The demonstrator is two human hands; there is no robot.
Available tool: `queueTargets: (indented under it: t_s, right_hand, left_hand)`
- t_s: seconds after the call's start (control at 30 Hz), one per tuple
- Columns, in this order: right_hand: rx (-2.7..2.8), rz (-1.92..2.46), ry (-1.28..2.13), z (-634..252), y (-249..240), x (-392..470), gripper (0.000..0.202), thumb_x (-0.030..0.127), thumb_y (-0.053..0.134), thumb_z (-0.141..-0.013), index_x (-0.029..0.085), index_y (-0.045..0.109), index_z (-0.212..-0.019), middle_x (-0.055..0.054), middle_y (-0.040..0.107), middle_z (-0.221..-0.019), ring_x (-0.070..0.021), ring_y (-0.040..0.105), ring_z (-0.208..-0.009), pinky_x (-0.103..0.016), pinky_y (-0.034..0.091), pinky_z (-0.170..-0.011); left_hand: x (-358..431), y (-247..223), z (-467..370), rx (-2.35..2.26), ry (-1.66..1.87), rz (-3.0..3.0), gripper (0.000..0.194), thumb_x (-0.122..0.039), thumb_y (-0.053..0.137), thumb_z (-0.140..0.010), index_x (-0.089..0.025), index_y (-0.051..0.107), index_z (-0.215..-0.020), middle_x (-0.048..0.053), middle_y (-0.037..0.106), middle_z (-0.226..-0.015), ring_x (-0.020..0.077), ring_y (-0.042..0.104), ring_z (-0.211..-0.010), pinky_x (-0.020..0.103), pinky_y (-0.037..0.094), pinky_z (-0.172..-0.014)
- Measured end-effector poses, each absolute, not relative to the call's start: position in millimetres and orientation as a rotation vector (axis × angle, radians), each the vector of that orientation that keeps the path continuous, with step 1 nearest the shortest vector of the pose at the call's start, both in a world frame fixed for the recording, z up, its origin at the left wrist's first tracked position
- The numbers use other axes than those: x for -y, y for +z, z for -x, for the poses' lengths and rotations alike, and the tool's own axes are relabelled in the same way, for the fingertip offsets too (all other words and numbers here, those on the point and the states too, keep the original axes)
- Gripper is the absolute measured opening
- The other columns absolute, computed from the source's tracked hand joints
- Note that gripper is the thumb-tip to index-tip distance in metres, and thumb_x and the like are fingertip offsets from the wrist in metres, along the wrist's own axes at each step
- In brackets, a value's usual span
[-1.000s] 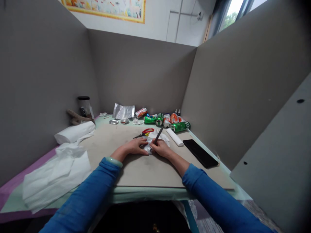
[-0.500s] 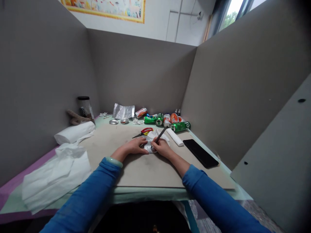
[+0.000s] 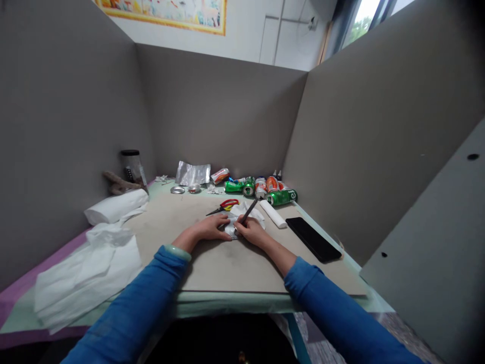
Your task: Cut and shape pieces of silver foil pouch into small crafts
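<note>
now the right hand [image 3: 250,230] pinches a slim dark stick [image 3: 249,211], slanted over a silvery sheet [image 3: 230,231] on the matte board [image 3: 235,270]; the left hand [image 3: 210,227], thumb spread, touches that sheet. just beyond, crumpled tissue [image 3: 259,215], red-and-yellow scissors [image 3: 229,204].

Right hand [image 3: 253,232] holds a dark pen-like tool [image 3: 249,212] over a pale sheet [image 3: 230,229]; left hand [image 3: 209,228] touches the sheet

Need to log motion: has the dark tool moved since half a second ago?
Yes, slightly: the dark tool has shifted left at its top, judged against the white bar.
</note>
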State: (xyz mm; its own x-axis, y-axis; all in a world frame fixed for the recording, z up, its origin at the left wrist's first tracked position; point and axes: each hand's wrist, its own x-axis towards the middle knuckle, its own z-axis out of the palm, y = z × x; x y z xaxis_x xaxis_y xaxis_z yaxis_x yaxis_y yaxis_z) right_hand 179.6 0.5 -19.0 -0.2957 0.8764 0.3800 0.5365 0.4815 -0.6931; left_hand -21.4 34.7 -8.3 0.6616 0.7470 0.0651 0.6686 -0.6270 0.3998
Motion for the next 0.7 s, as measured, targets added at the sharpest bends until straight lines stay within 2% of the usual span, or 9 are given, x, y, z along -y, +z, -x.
queueTargets:
  t_s: [0.7]
  right_hand:
    - [1.986, 1.202, 0.553, -177.8, -17.2, -2.2, 0.018, 0.027, 0.048, -0.079, 0.017, 0.055, -0.067, 0.001, 0.055, -0.054, -0.0125, 0.05, -0.057, -0.022, 0.034, -0.055]
  left_hand:
    - [-33.6, -7.2, 21.3, -1.132, 0.302, -2.528, 0.075, -0.058, 0.066, -0.069, -0.02, 0.049, -0.131, 0.009, 0.036, -0.144, 0.0297, 0.032, -0.132, 0.039, 0.023, -0.109]
